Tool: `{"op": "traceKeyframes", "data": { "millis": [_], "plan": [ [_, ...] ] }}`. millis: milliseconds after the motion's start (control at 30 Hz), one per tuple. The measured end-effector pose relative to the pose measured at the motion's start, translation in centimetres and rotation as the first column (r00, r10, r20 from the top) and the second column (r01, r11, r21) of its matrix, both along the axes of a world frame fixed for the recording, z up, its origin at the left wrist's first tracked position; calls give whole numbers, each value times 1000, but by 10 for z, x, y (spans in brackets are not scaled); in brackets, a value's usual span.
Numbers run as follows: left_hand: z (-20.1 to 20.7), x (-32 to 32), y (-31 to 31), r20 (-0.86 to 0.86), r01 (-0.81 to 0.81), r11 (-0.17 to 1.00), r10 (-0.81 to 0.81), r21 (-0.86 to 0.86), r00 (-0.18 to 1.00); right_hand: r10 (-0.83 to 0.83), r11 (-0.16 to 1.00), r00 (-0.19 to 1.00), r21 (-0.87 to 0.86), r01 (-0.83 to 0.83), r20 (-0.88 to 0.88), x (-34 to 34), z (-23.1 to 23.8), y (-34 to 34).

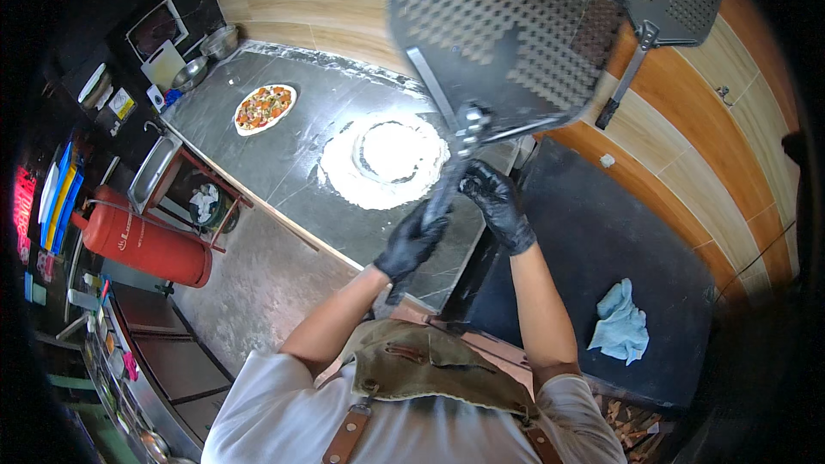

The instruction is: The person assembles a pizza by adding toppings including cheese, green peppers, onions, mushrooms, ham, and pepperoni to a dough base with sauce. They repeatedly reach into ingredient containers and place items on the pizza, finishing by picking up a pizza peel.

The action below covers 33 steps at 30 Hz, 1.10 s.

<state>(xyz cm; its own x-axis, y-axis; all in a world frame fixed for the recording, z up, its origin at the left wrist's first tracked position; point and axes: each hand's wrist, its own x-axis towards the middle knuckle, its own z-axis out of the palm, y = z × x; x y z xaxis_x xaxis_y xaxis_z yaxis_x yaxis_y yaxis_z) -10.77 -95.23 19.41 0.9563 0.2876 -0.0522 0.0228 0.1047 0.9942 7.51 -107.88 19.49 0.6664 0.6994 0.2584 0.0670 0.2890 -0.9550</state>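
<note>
Head view: left hand (411, 241) and right hand (497, 203), both clenched around the pizza peel (498, 43) handle; a swing could scatter the flour ring (384, 161) on the tabletop (292, 150).

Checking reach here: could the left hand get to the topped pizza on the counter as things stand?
Probably not: the left hand grips the pizza peel handle, and the pizza lies across the counter, well beyond it.

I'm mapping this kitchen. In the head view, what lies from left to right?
Red gas cylinder → topped pizza → flour ring → left hand → right hand → blue cloth.
</note>
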Motion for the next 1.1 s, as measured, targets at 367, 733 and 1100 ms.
{"op": "traceKeyframes", "data": {
  "millis": [367, 733, 1100],
  "plan": [
    [-73, -139, 172, -230, -236, 972, 233, 14, 945, -80, 596, 630, -469, 651, 773, 35, -250, 171],
    [-79, -158, 188, -357, -235, 971, 236, 47, 904, -535, 650, 682, 272, 709, -499, 229, -87, 217],
    [-74, -138, 125, -452, -269, 963, 231, -22, 862, -338, 929, 737, 82, 360, 585, 281, 60, 379]
  ]
}}
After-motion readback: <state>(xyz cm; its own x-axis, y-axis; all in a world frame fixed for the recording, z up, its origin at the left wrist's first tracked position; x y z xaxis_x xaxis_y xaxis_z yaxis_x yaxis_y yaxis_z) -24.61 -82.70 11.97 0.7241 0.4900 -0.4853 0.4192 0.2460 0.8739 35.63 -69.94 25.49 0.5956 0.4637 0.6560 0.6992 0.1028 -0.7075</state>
